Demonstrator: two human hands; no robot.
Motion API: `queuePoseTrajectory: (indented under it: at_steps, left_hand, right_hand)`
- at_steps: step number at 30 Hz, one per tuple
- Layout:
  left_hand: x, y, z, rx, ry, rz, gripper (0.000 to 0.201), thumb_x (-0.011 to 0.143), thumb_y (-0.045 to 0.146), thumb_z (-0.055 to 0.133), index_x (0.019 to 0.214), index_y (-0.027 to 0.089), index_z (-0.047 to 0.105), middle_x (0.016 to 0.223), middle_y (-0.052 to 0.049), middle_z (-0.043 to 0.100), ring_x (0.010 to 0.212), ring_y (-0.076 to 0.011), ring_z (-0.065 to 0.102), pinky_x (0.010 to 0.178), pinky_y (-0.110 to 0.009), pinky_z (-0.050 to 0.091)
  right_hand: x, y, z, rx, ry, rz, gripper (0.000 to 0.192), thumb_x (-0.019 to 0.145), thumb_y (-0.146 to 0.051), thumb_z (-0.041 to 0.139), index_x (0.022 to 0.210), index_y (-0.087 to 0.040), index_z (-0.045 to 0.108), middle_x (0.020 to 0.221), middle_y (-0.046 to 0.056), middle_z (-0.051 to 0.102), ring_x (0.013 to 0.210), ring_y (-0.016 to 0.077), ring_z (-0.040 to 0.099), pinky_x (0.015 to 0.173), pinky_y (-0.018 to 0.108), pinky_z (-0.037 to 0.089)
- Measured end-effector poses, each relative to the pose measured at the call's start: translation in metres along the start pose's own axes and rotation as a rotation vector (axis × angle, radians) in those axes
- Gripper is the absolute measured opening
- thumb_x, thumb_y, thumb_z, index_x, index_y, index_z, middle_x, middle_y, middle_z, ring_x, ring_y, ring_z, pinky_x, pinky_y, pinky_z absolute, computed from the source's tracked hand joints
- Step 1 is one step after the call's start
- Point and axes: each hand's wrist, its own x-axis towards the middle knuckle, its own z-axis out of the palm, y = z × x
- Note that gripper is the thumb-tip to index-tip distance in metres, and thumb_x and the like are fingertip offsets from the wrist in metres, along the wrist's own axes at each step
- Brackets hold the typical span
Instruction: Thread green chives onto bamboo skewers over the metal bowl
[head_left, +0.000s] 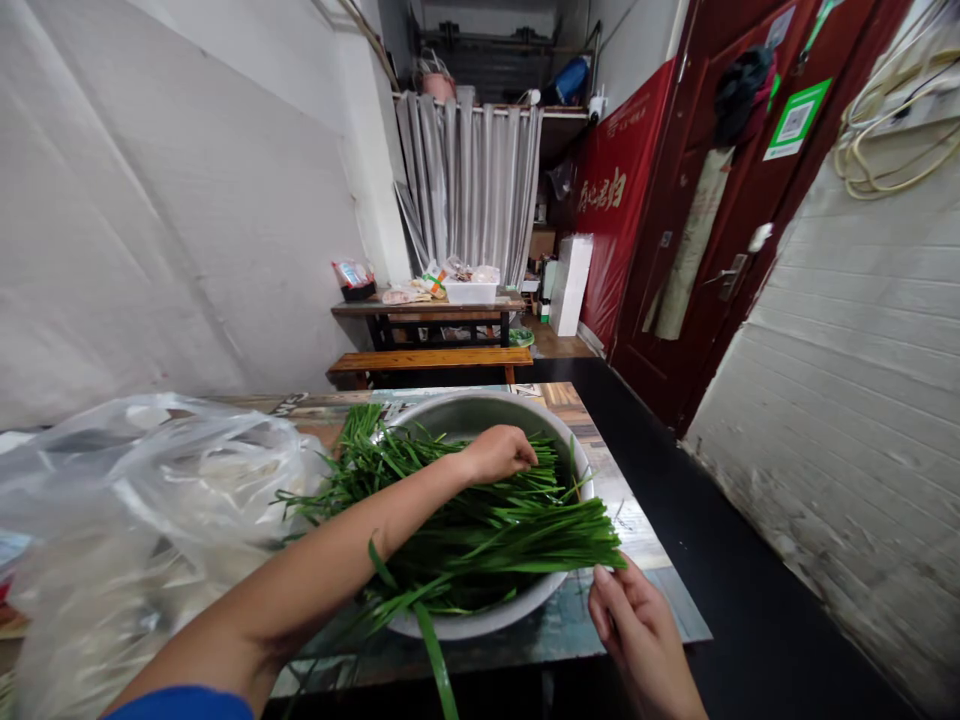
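Note:
A wide metal basin (581,455) holds a heap of long green garlic chives (480,540), some hanging over its near and left sides. My left hand (501,453) reaches across the heap with its fingers curled closed above the far bunch. What those fingers hold, if anything, is hidden. At the basin's right side, my right hand (637,612) pinches at the ends of the nearer bunch, thumb against fingers. One loose broad leaf droops over the near rim.
The basin stands on a patterned tabletop (660,575). Clear plastic bags (202,480) crowd the left side. Beyond are a wooden bench (431,360) and another table with a white container (471,291). A dark red door (697,220) is at right.

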Motion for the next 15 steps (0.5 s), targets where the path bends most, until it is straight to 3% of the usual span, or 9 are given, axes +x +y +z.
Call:
queuePoseTrajectory:
  at_steps: [5, 11, 15]
  left_hand:
    - [0.012, -0.016, 0.026, 0.095, -0.041, 0.017, 0.018, 0.069, 0.015, 0.058, 0.078, 0.020, 0.072, 0.074, -0.003, 0.066, 0.069, -0.0124, 0.059, 0.061, -0.017, 0.039]
    - [0.016, -0.026, 0.028, 0.307, 0.004, 0.086, 0.025, 0.071, 0.022, 0.060, 0.095, 0.025, 0.067, 0.085, -0.004, 0.064, 0.080, -0.0168, 0.058, 0.068, -0.023, 0.039]
    - [0.012, -0.026, 0.031, 0.387, 0.029, 0.148, 0.020, 0.073, 0.025, 0.059, 0.091, 0.025, 0.067, 0.086, -0.004, 0.063, 0.084, -0.0182, 0.056, 0.071, -0.026, 0.037]
  right_hand:
    - [0.003, 0.001, -0.002, -0.015, -0.015, 0.006, 0.025, 0.083, -0.042, 0.052, 0.077, -0.018, 0.050, 0.045, -0.007, 0.038, 0.039, 0.0056, 0.025, 0.036, 0.018, 0.016]
    - [0.004, 0.000, -0.002, -0.027, -0.012, -0.004, 0.025, 0.084, -0.041, 0.052, 0.074, -0.017, 0.049, 0.045, -0.007, 0.037, 0.039, 0.0049, 0.024, 0.036, 0.018, 0.016]
    - [0.004, 0.001, -0.002, -0.021, -0.008, -0.007, 0.026, 0.084, -0.040, 0.051, 0.072, -0.017, 0.048, 0.045, -0.007, 0.037, 0.039, 0.0046, 0.025, 0.036, 0.018, 0.016]
